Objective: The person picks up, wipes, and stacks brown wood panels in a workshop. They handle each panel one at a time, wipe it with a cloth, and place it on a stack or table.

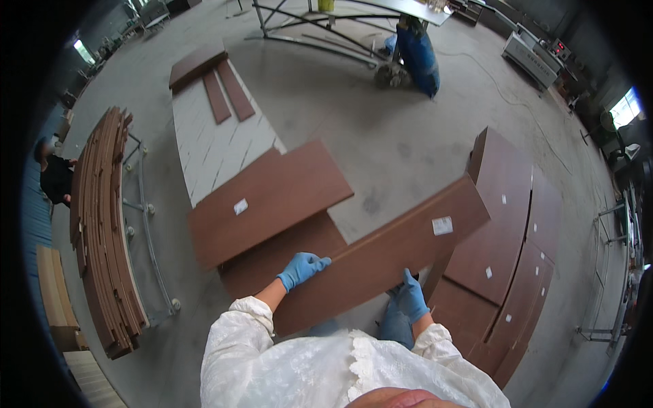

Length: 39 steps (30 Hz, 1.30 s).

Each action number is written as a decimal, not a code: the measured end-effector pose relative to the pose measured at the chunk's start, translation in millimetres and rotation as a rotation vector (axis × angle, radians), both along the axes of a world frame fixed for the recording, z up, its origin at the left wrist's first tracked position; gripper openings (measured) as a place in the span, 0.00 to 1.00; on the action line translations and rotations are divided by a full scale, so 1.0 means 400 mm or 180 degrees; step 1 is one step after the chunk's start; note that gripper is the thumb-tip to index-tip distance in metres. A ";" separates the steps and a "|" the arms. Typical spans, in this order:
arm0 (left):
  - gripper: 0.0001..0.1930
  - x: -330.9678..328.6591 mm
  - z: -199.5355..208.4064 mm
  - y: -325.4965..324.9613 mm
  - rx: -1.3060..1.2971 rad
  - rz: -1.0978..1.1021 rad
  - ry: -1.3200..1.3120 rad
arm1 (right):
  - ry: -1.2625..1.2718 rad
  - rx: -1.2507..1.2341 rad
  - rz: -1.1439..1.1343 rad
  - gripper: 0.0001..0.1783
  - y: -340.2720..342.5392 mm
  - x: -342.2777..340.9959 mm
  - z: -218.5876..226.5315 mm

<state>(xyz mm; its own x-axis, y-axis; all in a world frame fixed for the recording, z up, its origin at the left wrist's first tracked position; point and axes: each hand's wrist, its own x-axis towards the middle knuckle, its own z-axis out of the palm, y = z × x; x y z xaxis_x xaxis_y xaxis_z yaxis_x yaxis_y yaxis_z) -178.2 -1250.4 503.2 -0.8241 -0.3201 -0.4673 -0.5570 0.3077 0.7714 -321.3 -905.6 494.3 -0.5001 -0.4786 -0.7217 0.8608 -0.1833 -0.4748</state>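
One long, reddish-brown, wood-look panel (379, 258), between left brown-board stack (286, 197) and right brown-board stack (495, 231); your blue-gloved left hand (302, 270) and right hand (411, 299) clamp opposite edges. Apparently midway: others lie stacked; this one, not yet.

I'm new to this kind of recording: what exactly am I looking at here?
There's no robot: this is one wide fisheye view from a person's head, looking down, so straight edges bend. The person's left hand and right hand, in blue gloves, hold a long brown board bearing a white label. On the grey floor, a white streaked panel lies partly under other brown boards. More stand in a stack at left.
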 end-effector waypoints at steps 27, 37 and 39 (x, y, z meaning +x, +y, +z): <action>0.27 -1.469 0.225 -0.550 -0.0611 -0.0199 -0.0137 | 0.0143 -0.1066 0.0958 0.24 -0.530 -1.513 0.224; 0.14 -2.099 0.475 -0.995 -0.0175 0.0460 0.1638 | 0.0147 -0.1292 0.0517 0.16 -1.107 -2.079 0.178; 0.15 -2.183 0.499 -1.076 0.0603 0.0140 0.1351 | 0.0020 -0.1274 0.0548 0.15 -1.259 -2.217 0.145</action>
<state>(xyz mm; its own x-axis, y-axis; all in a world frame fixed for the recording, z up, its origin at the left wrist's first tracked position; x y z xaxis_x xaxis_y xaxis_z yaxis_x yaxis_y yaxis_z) -1051.4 -1680.9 703.0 -0.9426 -0.3005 -0.1454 -0.1893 0.1225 0.9742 -1208.3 -1409.2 552.3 -0.3922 -0.7969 -0.4594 0.8922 -0.2080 -0.4009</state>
